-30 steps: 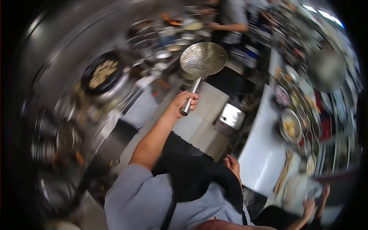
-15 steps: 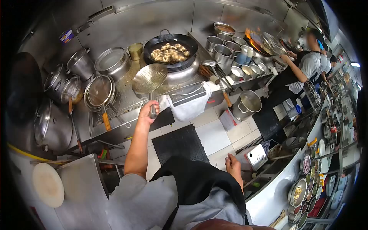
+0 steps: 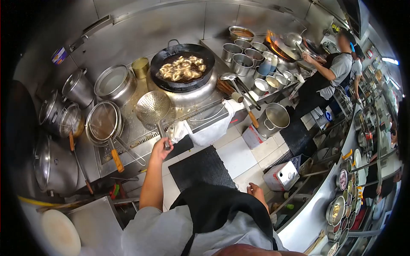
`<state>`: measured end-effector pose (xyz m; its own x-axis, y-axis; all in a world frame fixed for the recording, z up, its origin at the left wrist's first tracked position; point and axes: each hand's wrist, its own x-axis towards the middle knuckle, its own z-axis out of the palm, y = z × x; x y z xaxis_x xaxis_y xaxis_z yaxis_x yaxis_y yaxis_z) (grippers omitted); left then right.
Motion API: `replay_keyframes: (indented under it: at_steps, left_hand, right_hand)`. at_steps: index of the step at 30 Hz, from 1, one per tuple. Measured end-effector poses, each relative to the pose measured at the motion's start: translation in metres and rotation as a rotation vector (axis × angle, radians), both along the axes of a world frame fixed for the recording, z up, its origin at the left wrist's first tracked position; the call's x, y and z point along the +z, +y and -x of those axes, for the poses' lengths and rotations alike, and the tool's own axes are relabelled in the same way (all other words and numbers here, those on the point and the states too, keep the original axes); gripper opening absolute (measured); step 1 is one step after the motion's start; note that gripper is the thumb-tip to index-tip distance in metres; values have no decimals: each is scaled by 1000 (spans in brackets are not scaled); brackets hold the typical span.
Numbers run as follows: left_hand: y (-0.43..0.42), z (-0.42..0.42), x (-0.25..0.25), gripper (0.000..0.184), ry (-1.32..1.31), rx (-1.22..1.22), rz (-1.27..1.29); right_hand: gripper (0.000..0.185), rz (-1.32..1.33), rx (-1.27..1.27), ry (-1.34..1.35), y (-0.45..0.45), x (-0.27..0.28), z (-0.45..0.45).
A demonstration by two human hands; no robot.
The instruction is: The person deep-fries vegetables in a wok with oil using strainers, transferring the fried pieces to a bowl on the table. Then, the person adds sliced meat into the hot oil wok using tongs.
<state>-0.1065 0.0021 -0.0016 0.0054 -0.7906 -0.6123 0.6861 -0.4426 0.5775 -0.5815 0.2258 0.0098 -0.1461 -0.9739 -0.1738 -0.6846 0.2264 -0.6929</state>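
My left hand (image 3: 162, 149) is wrapped round the metal handle of a perforated ladle (image 3: 153, 107). The bowl of the ladle is over the steel stove top, at the front left of a black wok (image 3: 184, 83). Pale pieces of food (image 3: 181, 69) lie in dark oil in that wok. Down by my right side, away from the stove, my right hand (image 3: 255, 190) hangs low with its fingers curled; whether it holds anything small is hidden.
Strainers (image 3: 102, 121) and lidded pots stand left on the stove. Right of the wok are metal containers (image 3: 242, 64) and a flaming wok (image 3: 279, 47), with a co-worker (image 3: 331, 70) beside it. A large pot (image 3: 275, 116) stands below. A counter (image 3: 305, 226) runs along the right.
The view has swung from the aisle toward the stove. The ladle, still in my left hand, is now lower over the stove's front left. My right hand stays low at my side.
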Motion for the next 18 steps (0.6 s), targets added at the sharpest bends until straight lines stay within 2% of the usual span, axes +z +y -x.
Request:
replay_keyframes:
  at_steps: [4,6,9,11,14,16,18]
  left_hand:
    - [21,-1,-22,10,-74,7,-56]
    - [33,-4,-34,21,-71,-23,-2]
    - [51,7,-7,29,-42,23,-13]
    - [67,22,14,32,-48,112,-28]
    - [99,8,-65,35,-124,124,-63]
    - [134,23,-92,32,-511,62,-316]
    - [191,8,-177,29,-687,-226,-437]
  right_hand:
    - [28,-68,-32,-54,2,-17,19]
    - [27,-84,-42,-59,-3,-30,35]
    - [27,40,56,8,-21,-55,66]
    - [27,47,86,33,-44,-39,75]
    - [28,116,168,71,-82,-46,97]
    - [29,179,240,86,-107,-56,112]
    - [29,271,253,89,-131,-55,119]
